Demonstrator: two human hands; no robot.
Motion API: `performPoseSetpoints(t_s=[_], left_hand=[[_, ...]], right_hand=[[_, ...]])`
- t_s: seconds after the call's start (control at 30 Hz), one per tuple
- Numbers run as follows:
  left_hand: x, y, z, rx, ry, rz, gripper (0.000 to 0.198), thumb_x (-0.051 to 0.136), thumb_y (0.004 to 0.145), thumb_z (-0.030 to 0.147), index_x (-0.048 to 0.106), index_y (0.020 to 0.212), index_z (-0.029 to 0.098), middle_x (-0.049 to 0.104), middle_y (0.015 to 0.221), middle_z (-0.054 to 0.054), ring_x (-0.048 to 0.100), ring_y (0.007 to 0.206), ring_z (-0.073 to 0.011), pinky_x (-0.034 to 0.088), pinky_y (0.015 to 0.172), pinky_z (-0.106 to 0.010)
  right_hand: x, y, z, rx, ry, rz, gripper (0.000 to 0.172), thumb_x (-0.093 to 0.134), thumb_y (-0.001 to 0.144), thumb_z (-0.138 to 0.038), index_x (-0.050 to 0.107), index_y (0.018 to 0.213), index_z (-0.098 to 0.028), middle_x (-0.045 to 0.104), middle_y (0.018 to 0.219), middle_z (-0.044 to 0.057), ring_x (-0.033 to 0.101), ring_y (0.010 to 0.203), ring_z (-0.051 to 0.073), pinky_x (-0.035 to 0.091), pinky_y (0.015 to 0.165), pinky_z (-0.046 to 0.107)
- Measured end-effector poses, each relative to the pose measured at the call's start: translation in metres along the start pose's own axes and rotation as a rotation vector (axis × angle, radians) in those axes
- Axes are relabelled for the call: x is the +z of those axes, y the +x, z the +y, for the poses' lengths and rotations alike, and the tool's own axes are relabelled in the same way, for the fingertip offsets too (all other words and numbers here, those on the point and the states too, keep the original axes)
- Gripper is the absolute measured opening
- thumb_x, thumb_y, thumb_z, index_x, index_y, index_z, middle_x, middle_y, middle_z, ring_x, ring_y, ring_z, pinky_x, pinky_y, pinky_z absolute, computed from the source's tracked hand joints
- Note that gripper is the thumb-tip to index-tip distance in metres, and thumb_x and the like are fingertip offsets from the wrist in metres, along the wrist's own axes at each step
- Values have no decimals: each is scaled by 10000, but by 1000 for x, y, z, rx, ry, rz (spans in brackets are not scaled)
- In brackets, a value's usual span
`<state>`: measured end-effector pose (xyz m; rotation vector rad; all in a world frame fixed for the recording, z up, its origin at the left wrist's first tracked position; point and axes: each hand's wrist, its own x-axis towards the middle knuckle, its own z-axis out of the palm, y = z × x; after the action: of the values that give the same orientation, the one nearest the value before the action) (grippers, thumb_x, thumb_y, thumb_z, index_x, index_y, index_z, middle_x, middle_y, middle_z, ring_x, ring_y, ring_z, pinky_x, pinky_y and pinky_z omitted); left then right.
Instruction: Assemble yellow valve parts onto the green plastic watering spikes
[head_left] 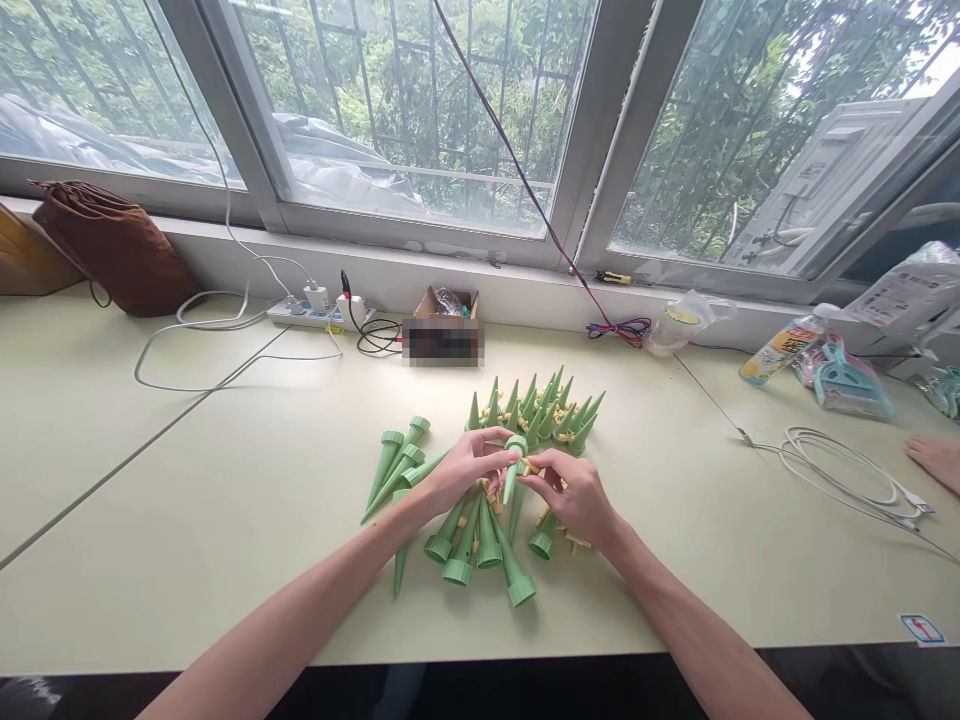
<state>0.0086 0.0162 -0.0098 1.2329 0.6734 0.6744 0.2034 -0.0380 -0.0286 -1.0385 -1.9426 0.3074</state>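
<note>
My left hand (pixel 465 468) is closed around the wide end of a green cone-shaped plastic spike (pixel 513 470), held just above the table. My right hand (pixel 571 494) pinches a small tan plastic piece (pixel 531 470) right beside that spike. Under and around both hands lies a pile of several more green spikes (pixel 480 545), some with tan parts. A separate group of spikes (pixel 396 462) lies to the left. Another cluster of spikes (pixel 546 410) sits beyond my hands, tips pointing away.
A pale green table (pixel 225 500) runs under the window. On it: a brown bag (pixel 112 250), a power strip with cables (pixel 315 308), a small cardboard box (pixel 446 305), white cable (pixel 832 465), bottles and packets (pixel 817 365). Another person's hand (pixel 937 458) rests at the right edge.
</note>
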Motion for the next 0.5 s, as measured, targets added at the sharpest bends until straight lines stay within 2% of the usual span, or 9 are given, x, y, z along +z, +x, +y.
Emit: performPoseSetpoints(t_s=[0.27,0.5], left_hand=[[0,-4,1,20,64,-42,437,735,808,422,562,1120,169,586,634,41,497,477,-94,418,500,-218],[1,-3,-1,41,92,-97,434,733,813,419,559,1129,177,612,736,12,508,528,-94,421,502,-216]], right_hand=[[-1,0,0,129,102,2,208,581,960,-366,668,897,-188,709,772,50,598,599,157,494,574,284],[-5,5,-7,262,233,-36,350,512,987,-363,587,693,-188,553,534,-22,472,422,108,394,446,251]])
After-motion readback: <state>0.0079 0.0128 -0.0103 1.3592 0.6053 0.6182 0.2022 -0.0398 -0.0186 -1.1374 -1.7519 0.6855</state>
